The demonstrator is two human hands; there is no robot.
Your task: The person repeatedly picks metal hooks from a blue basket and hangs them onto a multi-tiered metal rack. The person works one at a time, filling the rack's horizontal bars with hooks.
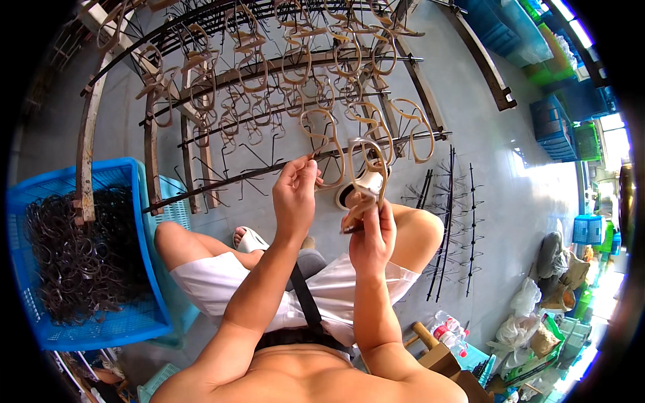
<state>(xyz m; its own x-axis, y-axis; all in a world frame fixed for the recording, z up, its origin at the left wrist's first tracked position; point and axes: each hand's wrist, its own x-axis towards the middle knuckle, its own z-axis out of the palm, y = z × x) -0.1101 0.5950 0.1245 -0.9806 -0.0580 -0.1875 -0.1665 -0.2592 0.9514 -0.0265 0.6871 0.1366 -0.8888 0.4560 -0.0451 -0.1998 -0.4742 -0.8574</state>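
My right hand (373, 242) is closed round pale, glossy eyeglass frames (385, 176), held upright over my right knee; how many is hard to tell. My left hand (295, 195) has its thumb and fingers pinched together at the lowest dark rod (232, 180). Whatever lies between those fingertips is too small to make out. Just beside them, a tan eyeglass frame (341, 144) hangs from that rod. Thin bent wire hooks (252, 181) stick out from the rod to the left of my hand.
Above, more rods on a wooden rack (86, 141) carry many hanging frames. At left stands a blue basket (158, 282) heaped with dark frames (84, 248). Spare hooked rods (447, 228) lie on the floor at right. Bottles (450, 334) and bags (517, 329) sit lower right.
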